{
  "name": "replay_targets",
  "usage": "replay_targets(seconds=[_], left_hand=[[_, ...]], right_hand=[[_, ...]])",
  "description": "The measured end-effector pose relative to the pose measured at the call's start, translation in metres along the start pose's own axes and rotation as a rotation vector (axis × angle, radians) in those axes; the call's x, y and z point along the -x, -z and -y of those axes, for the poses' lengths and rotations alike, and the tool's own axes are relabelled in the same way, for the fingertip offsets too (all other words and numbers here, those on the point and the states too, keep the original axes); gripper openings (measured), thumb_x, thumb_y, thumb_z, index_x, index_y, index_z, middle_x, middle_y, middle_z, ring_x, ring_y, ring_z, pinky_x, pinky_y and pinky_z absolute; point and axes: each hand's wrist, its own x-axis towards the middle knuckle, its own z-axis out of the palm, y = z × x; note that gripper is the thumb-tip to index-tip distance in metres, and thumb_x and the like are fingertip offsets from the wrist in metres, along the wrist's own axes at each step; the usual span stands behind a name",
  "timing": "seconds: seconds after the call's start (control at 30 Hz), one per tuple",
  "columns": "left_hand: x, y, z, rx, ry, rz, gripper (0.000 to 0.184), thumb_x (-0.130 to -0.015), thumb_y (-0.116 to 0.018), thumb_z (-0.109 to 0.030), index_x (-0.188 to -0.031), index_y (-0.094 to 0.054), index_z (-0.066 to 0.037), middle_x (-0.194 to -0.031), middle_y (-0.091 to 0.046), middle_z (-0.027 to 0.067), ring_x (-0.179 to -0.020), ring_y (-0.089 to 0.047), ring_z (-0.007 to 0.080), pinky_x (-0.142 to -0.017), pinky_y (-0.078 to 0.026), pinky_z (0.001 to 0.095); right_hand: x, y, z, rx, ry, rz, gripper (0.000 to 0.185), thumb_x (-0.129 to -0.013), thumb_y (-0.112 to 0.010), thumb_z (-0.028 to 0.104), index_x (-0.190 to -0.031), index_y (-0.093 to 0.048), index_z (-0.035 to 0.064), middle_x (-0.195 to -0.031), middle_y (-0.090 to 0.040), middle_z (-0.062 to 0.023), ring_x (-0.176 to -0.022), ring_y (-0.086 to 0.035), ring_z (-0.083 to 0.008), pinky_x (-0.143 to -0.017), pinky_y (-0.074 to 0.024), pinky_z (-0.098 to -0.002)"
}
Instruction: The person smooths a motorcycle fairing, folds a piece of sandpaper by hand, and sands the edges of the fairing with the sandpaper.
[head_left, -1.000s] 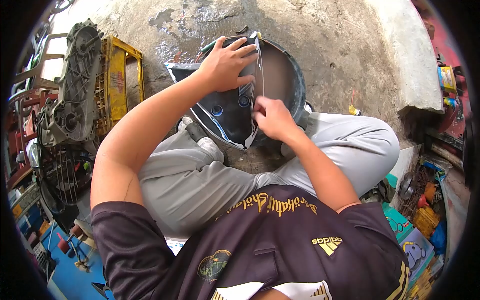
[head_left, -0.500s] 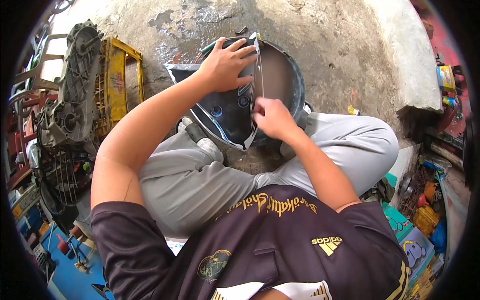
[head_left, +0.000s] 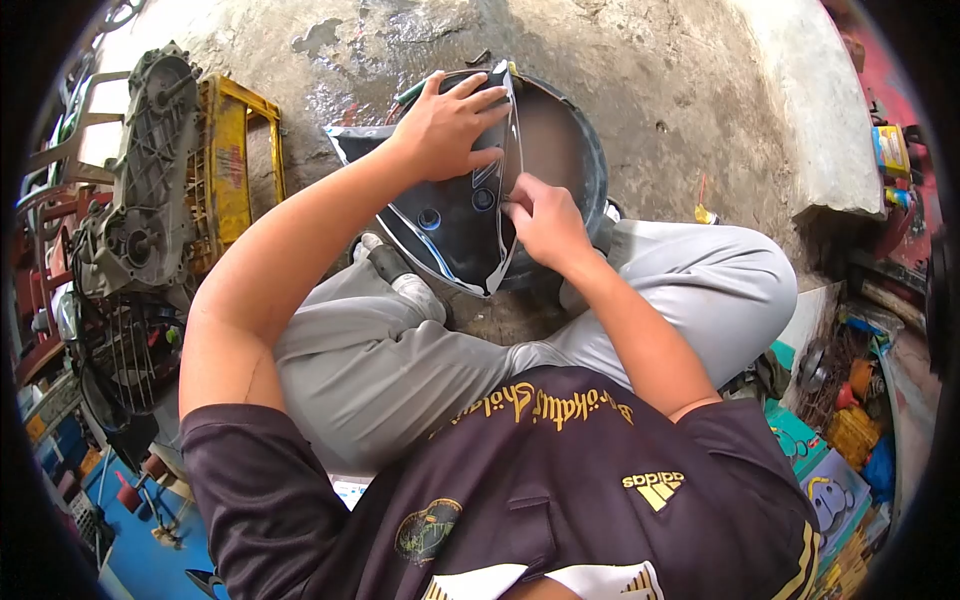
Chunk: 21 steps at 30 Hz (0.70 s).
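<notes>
A black, roughly triangular panel [head_left: 455, 205] with white edges and two ringed round spots rests across a dark round basin [head_left: 597, 165] of brownish liquid. Fingers spread, my left hand [head_left: 450, 128] lies flat on the panel's upper part. My right hand [head_left: 548, 222] is closed, its fingertips at the panel's right edge over the basin. Whatever those fingers pinch is hidden. A thin pale line [head_left: 519, 135] runs along that edge, above my right hand.
A yellow crate [head_left: 232, 150] and a grey engine casing [head_left: 150, 180] stand at the left. Wet concrete floor [head_left: 660, 90] surrounds the basin, with a raised concrete ledge [head_left: 840, 150] at the right. My bent legs [head_left: 700, 280] flank the near side.
My right hand has shifted slightly up and left along the panel's edge, its fingers now showing more clearly. My left hand stays flat on the panel, which has barely moved.
</notes>
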Motion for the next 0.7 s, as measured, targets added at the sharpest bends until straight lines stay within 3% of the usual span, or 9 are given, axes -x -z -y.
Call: replay_targets(seconds=[0.07,0.13,0.2,0.27,0.4,0.43,0.57,0.7], left_hand=[[0.0,-0.001,0.0,-0.007,-0.003,-0.01,0.068,-0.099,-0.066,-0.056,-0.155,-0.058,-0.02,-0.167,-0.048,0.0047,-0.159,-0.037,0.028,-0.125,-0.029,0.0643],[0.0,0.001,0.0,-0.002,-0.006,0.016,0.068,-0.099,-0.066,-0.057,-0.155,-0.058,-0.02,-0.167,-0.048,0.0051,-0.159,-0.037,0.0284,-0.125,-0.028,0.065],[-0.001,0.001,0.001,-0.007,-0.001,0.018,0.068,-0.099,-0.066,-0.057,-0.155,-0.058,-0.02,-0.167,-0.048,0.0049,-0.159,-0.037,0.0283,-0.125,-0.028,0.0653],[0.0,-0.001,-0.001,-0.006,0.0,0.023,0.068,-0.098,-0.066,-0.057,-0.155,-0.058,-0.02,-0.167,-0.048,0.0047,-0.159,-0.037,0.0282,-0.125,-0.028,0.0657],[0.0,-0.001,-0.001,-0.007,-0.003,0.002,0.067,-0.098,-0.066,-0.056,-0.155,-0.059,-0.02,-0.167,-0.048,0.004,-0.159,-0.036,0.0281,-0.125,-0.028,0.0658],[0.0,0.0,-0.001,-0.005,0.003,0.025,0.067,-0.099,-0.066,-0.056,-0.155,-0.059,-0.02,-0.167,-0.048,0.004,-0.159,-0.036,0.0279,-0.125,-0.028,0.0656],[0.001,0.002,-0.001,-0.004,-0.001,0.022,0.068,-0.099,-0.066,-0.056,-0.155,-0.058,-0.02,-0.167,-0.048,0.0039,-0.159,-0.035,0.0269,-0.126,-0.028,0.0651],[0.001,-0.002,0.0,-0.011,0.0,0.015,0.068,-0.099,-0.066,-0.058,-0.155,-0.058,-0.021,-0.167,-0.048,0.0039,-0.16,-0.035,0.0266,-0.126,-0.028,0.0654]], right_hand=[[0.0,-0.001,-0.002,-0.043,0.02,-0.051,0.013,-0.085,-0.07,0.01,-0.092,-0.068,-0.0014,-0.086,-0.073,-0.0259,-0.089,-0.071,-0.0474,-0.08,-0.0561,-0.0518],[0.002,-0.001,-0.005,0.114,0.043,0.165,0.016,-0.089,-0.074,0.011,-0.095,-0.068,-0.0025,-0.082,-0.073,-0.0214,-0.078,-0.072,-0.0376,-0.074,-0.0544,-0.0443],[0.0,0.0,-0.005,0.1,0.031,0.173,0.015,-0.089,-0.073,0.01,-0.096,-0.067,-0.0026,-0.086,-0.074,-0.0227,-0.08,-0.072,-0.0399,-0.075,-0.0546,-0.0454],[-0.001,-0.004,-0.005,-0.01,0.057,-0.052,0.016,-0.088,-0.072,0.009,-0.096,-0.066,-0.0033,-0.087,-0.074,-0.0235,-0.081,-0.072,-0.0413,-0.076,-0.0547,-0.0462],[0.002,-0.004,-0.005,0.101,0.057,0.088,0.016,-0.088,-0.071,0.01,-0.096,-0.066,-0.0033,-0.085,-0.074,-0.0235,-0.079,-0.071,-0.0418,-0.075,-0.055,-0.0471],[0.005,-0.004,-0.003,0.07,0.044,0.116,0.01,-0.087,-0.068,0.008,-0.09,-0.067,-0.0017,-0.085,-0.072,-0.0272,-0.085,-0.07,-0.0491,-0.076,-0.0554,-0.0521],[-0.001,-0.005,-0.003,0.022,0.086,-0.053,0.008,-0.088,-0.068,0.007,-0.09,-0.067,-0.0008,-0.084,-0.071,-0.028,-0.085,-0.07,-0.0499,-0.076,-0.0555,-0.0538],[0.005,-0.007,-0.002,0.143,0.133,0.012,0.008,-0.088,-0.068,0.007,-0.09,-0.068,0.0001,-0.083,-0.071,-0.0281,-0.084,-0.07,-0.0499,-0.076,-0.0556,-0.0544]])
